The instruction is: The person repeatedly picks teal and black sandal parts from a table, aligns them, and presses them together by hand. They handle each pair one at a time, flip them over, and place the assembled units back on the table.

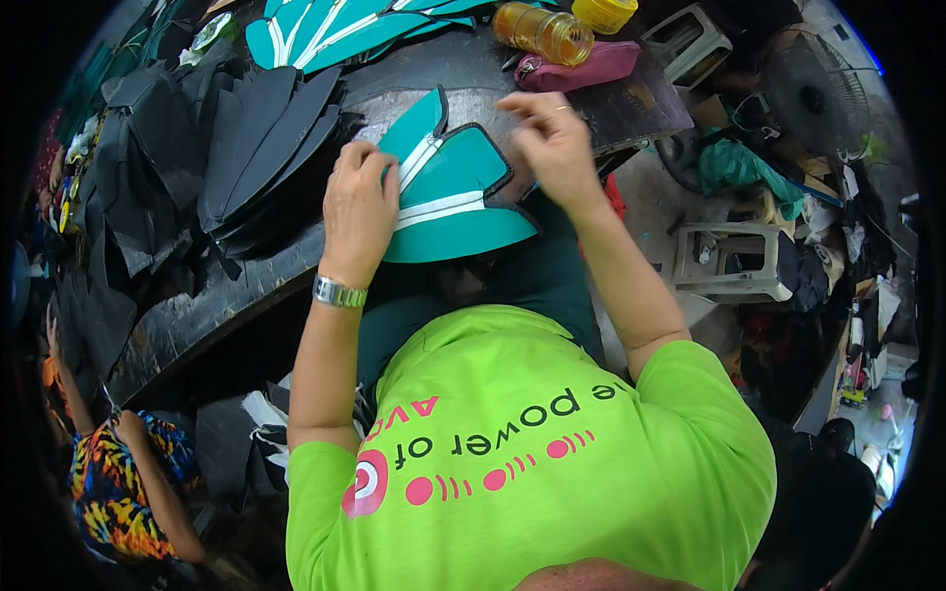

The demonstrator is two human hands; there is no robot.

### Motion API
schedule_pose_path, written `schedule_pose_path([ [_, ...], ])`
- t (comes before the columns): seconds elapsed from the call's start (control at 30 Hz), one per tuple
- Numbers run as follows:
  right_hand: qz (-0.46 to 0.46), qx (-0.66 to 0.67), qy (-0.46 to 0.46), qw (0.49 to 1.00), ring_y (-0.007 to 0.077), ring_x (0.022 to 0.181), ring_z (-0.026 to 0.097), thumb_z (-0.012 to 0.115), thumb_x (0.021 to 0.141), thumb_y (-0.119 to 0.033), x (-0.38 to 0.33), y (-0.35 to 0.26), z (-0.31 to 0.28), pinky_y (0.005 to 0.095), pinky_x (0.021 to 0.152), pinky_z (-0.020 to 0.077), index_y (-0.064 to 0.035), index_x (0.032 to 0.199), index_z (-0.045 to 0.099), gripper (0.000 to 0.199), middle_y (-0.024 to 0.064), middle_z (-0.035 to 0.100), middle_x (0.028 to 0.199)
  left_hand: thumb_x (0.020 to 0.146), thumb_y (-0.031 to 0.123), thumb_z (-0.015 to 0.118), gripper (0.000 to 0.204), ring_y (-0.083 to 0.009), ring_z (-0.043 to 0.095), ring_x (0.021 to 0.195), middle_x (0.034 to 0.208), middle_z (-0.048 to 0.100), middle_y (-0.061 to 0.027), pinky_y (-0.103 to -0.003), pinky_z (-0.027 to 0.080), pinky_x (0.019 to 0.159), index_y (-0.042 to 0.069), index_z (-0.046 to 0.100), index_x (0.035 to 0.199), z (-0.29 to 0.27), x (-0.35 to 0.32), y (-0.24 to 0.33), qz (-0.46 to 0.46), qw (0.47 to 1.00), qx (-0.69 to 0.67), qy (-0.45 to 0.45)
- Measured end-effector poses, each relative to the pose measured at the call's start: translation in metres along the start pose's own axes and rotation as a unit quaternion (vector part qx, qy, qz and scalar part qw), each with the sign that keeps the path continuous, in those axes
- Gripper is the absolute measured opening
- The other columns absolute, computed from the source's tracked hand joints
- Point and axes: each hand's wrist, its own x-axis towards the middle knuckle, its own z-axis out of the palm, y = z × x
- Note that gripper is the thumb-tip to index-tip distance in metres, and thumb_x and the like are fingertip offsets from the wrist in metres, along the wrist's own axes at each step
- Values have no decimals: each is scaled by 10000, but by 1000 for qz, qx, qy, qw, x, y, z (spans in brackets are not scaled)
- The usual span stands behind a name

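Observation:
A teal panel (459, 164) with white tape strips and black edging lies at the table's front edge, partly over my lap. My left hand (363, 202) has its fingers curled at the panel's left side, thumb against it; the fingertips' grip is partly hidden. To the right of the panel my right hand (557, 148) is raised and apart from it. Its index finger and thumb are spread, the other fingers bent, and nothing shows between them.
Stacked black panels (266, 158) fill the table's left. More teal panels (335, 30) lie at the back, near an amber jar (547, 34) and a maroon pouch (581, 67). Stools (734, 261) and a fan (813, 98) stand right. Another person (128, 473) is at lower left.

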Motion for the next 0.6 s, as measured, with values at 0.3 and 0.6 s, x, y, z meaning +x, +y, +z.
schedule_pose_path([
  [0.3, -54, -67, -30, 996, 312, 1054, 624, 664, 840, 12, -13, -2, 57, 399, 923, 514, -57, 1174, 726, 347, 146, 615, 1156, 866, 199, 793, 224, -328, 708, 903, 1100, 686, -111, -418, 560, 791, 76, 776, 1052, 28, 39, 9, -28, 992, -100, -74],
  [0.6, -101, -171, -63, 978, 328, 1051, 595, 670, 840, -29, -11, -2, 61, 432, 909, 506, -114, 1171, 762, 354, 132, 624, 1139, 912, 100, 743, 143, -323, 672, 943, 1183, 618, -140, -411, 551, 807, 6, 685, 1002, 36, 29, -2, 41, 994, -98, -21],
])
